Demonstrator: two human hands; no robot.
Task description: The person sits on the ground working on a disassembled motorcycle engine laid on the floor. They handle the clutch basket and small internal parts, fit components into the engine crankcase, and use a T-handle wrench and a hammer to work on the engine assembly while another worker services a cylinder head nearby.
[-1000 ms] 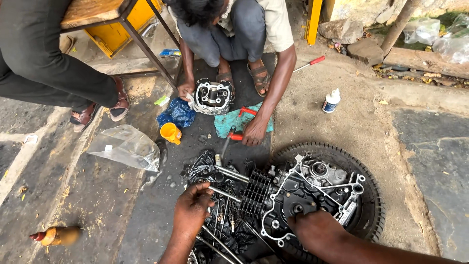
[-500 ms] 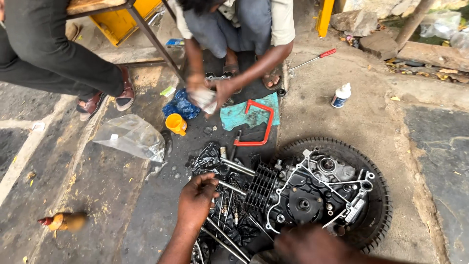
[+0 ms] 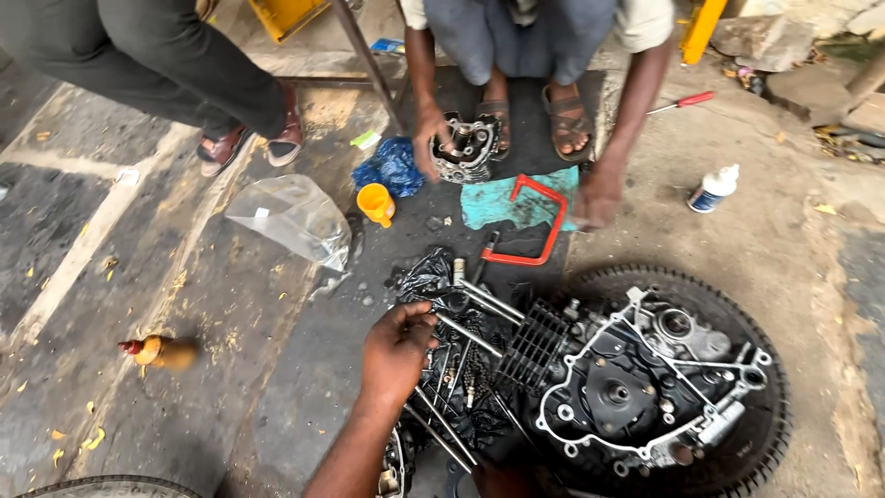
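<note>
My left hand (image 3: 398, 346) reaches in from the bottom, its fingers curled together at a pile of long metal studs (image 3: 470, 334) and small parts lying on black plastic (image 3: 426, 277). Whether it grips one I cannot make out. Just to the right, an open engine crankcase (image 3: 636, 397) with a finned cylinder block (image 3: 537, 343) lies on a black tyre (image 3: 776, 369). My right hand is out of view. Opposite me a crouching person's hand (image 3: 429, 138) holds a cylinder head (image 3: 467, 148) on the ground; their other hand (image 3: 597, 198) rests by a teal cloth (image 3: 498, 207).
A red hacksaw frame (image 3: 546, 221) lies across the cloth. An orange cup (image 3: 376, 203), blue rag (image 3: 392, 166) and clear plastic bag (image 3: 290, 217) sit to the left. A white bottle (image 3: 714, 189), a red-handled screwdriver (image 3: 687, 100) and an amber bottle (image 3: 159, 352) lie around. A seated person's sandalled feet (image 3: 249, 143) are upper left.
My right forearm has dropped out of view. The crouching person lifted the cylinder head, then set it back on the ground. My left hand stays at the studs.
</note>
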